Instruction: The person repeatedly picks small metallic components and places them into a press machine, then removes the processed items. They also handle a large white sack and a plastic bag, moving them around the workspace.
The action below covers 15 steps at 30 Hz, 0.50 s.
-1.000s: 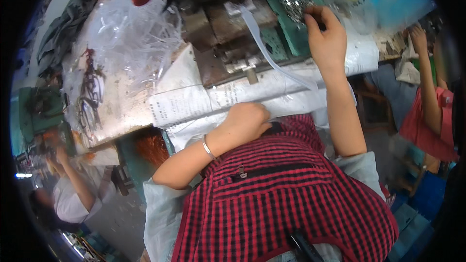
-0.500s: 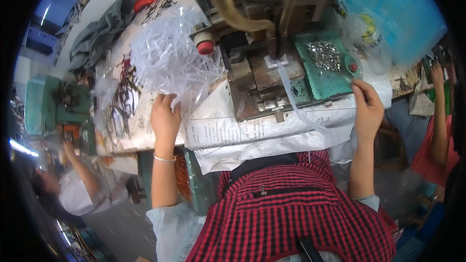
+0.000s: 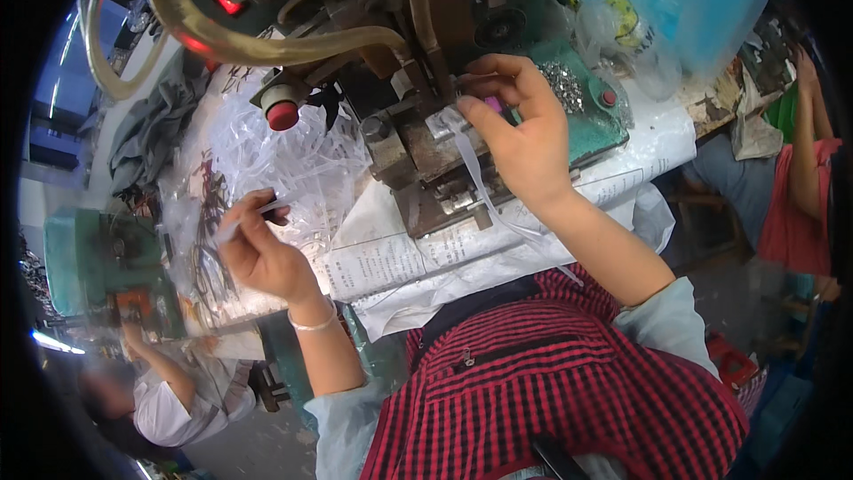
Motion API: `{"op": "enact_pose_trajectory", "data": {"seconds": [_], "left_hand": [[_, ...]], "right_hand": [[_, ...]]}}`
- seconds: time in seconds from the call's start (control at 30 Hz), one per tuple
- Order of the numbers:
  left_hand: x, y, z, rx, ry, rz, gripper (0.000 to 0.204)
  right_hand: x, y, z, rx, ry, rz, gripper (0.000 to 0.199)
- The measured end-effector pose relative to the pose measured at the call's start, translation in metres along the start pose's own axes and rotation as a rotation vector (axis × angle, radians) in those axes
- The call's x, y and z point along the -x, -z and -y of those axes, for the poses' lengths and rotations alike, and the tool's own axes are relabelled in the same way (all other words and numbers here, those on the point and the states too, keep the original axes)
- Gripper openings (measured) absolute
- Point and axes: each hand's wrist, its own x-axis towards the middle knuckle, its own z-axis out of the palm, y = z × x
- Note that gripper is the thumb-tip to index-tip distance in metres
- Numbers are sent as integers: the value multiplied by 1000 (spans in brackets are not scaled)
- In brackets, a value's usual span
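Note:
My left hand (image 3: 267, 253) is pinched around a thin translucent plastic strip (image 3: 227, 233), beside a heap of similar clear strips (image 3: 280, 147). At the press (image 3: 395, 156), my right hand (image 3: 529, 138) has its thumb and forefinger brought close together over the small metal die. Whatever sits between those fingertips is too small to make out. Another translucent strip (image 3: 474, 169) has its upper end on the die, touching or nearly touching my right thumb. Its tail hangs down over the white paper sheet (image 3: 382, 258). Behind my right hand lies a pile of small shiny metal pieces (image 3: 562, 87) on a green tray (image 3: 604, 135).
A red push button (image 3: 283, 116) juts out left of the press, under thick yellowish hoses (image 3: 267, 49). At the back right are a blue crate (image 3: 689, 0) and a clear plastic bag (image 3: 635, 36). Co-workers sit to the left and right, one near a green machine (image 3: 84, 258).
My right hand has moved left from the green tray's edge to the press die. My left hand has drawn back from the heap with a strip. The view has shifted.

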Motion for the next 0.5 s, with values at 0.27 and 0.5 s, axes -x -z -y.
{"op": "enact_pose_trajectory", "data": {"seconds": [0.27, 0.5], "left_hand": [[-42, -62, -66, 256, -186, 306, 7], [22, -87, -66, -218, -751, 630, 22]], "right_hand": [[7, -1, 50, -229, -272, 185, 53], [-3, 71, 12, 379, -68, 152, 37]]}}
